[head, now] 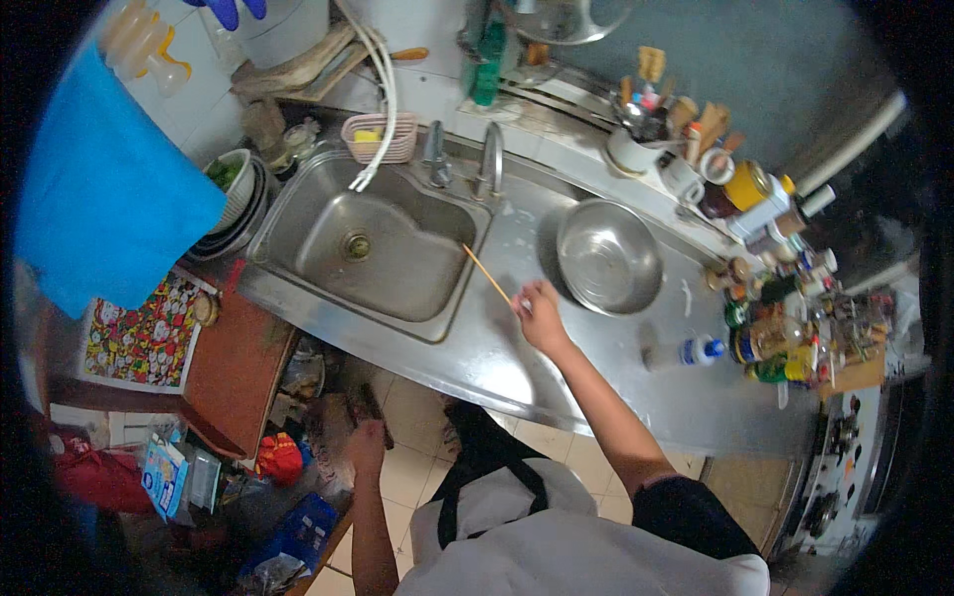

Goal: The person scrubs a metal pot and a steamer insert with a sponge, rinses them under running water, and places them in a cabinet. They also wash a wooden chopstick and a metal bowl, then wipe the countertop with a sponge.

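Note:
My right hand (538, 316) is closed around one end of a thin wooden stick (488, 275), perhaps a chopstick, whose far tip reaches over the right rim of the steel sink (365, 253). Something small and pale also shows between the fingers. Just right of that hand, a wide stainless steel bowl (610, 257) stands on the steel counter (507, 350). My left hand (367, 447) hangs low, away from the counter, beside the cluttered shelf; its fingers are blurred, and whether it holds anything is unclear.
Two taps (490, 160) and a pink basket (380, 138) with a yellow sponge line the sink's back edge. A blue-capped bottle (697, 351) and several jars stand rightward. A blue cloth (119, 186) hangs at left, near stacked bowls (242, 197). A stove (835, 462) is far right.

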The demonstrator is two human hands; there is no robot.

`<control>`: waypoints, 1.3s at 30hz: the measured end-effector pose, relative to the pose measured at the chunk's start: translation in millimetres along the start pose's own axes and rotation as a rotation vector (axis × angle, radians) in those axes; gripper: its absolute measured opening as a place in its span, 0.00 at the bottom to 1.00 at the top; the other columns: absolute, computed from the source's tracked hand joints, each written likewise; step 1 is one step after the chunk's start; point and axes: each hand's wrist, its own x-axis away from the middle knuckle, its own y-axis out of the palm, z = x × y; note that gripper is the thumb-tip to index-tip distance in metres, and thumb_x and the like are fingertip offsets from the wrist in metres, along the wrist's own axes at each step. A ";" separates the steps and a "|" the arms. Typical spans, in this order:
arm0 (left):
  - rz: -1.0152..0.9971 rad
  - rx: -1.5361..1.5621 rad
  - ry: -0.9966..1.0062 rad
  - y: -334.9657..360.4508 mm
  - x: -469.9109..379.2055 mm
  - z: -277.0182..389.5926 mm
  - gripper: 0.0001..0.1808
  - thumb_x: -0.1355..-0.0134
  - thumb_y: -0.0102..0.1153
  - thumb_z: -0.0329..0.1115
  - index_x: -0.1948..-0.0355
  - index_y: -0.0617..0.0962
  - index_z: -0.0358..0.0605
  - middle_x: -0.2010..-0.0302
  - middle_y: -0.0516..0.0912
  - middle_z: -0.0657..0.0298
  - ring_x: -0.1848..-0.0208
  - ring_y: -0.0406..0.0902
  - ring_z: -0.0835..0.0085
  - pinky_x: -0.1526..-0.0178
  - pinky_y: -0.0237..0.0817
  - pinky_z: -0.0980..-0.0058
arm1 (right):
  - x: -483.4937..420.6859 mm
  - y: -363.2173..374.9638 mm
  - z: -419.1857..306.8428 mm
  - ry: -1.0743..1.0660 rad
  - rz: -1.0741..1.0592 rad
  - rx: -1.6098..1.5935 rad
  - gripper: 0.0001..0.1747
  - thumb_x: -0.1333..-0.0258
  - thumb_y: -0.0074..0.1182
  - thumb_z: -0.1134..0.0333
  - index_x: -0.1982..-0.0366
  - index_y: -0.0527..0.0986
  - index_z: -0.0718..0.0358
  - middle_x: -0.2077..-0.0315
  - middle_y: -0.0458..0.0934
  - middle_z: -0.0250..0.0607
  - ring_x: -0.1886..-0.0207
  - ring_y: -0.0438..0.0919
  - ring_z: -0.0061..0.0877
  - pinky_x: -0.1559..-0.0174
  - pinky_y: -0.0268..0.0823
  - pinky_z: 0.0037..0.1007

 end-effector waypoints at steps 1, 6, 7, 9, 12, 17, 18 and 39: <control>-0.012 -0.051 0.030 -8.3 -15.9 30.6 0.11 0.48 0.50 0.36 0.69 0.77 0.39 0.77 0.78 0.52 0.73 0.77 0.61 0.69 0.67 0.66 | -34.9 22.8 3.6 -0.099 -0.013 0.063 0.06 0.59 0.53 0.74 0.73 0.71 0.67 0.59 0.67 0.55 0.54 0.65 0.44 0.52 0.57 0.36; -0.085 -0.126 -0.095 -56.5 -60.5 125.2 0.10 0.47 0.50 0.35 0.67 0.77 0.41 0.75 0.78 0.52 0.77 0.76 0.61 0.74 0.66 0.68 | -187.6 110.5 -6.2 -0.051 0.077 -0.483 0.04 0.57 0.51 0.76 0.75 0.71 0.69 0.47 0.56 0.62 0.46 0.59 0.50 0.45 0.52 0.36; -0.070 -0.096 -0.099 -63.8 -64.1 136.8 0.10 0.46 0.50 0.36 0.67 0.77 0.41 0.76 0.78 0.53 0.79 0.75 0.63 0.75 0.66 0.69 | -203.3 120.0 -6.9 -0.156 0.103 -0.288 0.04 0.57 0.50 0.76 0.74 0.71 0.70 0.47 0.55 0.63 0.46 0.59 0.50 0.45 0.52 0.36; -0.055 -0.028 -0.105 -76.3 -71.5 158.6 0.10 0.45 0.51 0.36 0.67 0.76 0.40 0.76 0.79 0.56 0.82 0.74 0.67 0.79 0.65 0.71 | -221.0 138.2 -7.9 -0.266 0.124 -0.144 0.04 0.57 0.49 0.78 0.74 0.70 0.70 0.47 0.54 0.63 0.46 0.58 0.51 0.44 0.52 0.37; -0.126 0.074 -0.185 -73.6 -92.1 169.0 0.12 0.45 0.52 0.37 0.67 0.77 0.39 0.74 0.79 0.58 0.72 0.76 0.72 0.69 0.66 0.76 | -224.4 147.4 -7.7 -0.286 0.087 -0.156 0.05 0.59 0.47 0.81 0.74 0.69 0.70 0.44 0.51 0.61 0.43 0.56 0.51 0.43 0.50 0.36; -0.282 0.177 -0.072 -9.9 -145.8 146.9 0.13 0.44 0.50 0.39 0.66 0.77 0.39 0.73 0.80 0.56 0.68 0.77 0.70 0.65 0.66 0.75 | -215.3 159.6 2.5 -0.109 -0.233 -0.068 0.23 0.49 0.38 0.75 0.49 0.59 0.70 0.43 0.49 0.60 0.41 0.53 0.47 0.41 0.48 0.33; -0.273 0.257 -0.020 0.8 -159.5 153.3 0.15 0.44 0.51 0.41 0.66 0.77 0.38 0.73 0.79 0.55 0.69 0.77 0.70 0.65 0.66 0.74 | -216.8 155.2 -4.3 -0.075 -0.271 -0.068 0.24 0.49 0.37 0.74 0.47 0.56 0.71 0.43 0.49 0.60 0.41 0.52 0.47 0.41 0.48 0.33; -0.755 1.566 -0.390 97.0 -314.7 241.4 0.20 0.36 0.36 0.46 0.57 0.70 0.41 0.60 0.75 0.63 0.58 0.72 0.73 0.55 0.64 0.73 | -163.0 141.3 -64.8 0.084 -0.157 0.530 0.14 0.50 0.41 0.64 0.63 0.67 0.63 0.81 0.76 0.48 0.78 0.76 0.39 0.78 0.67 0.39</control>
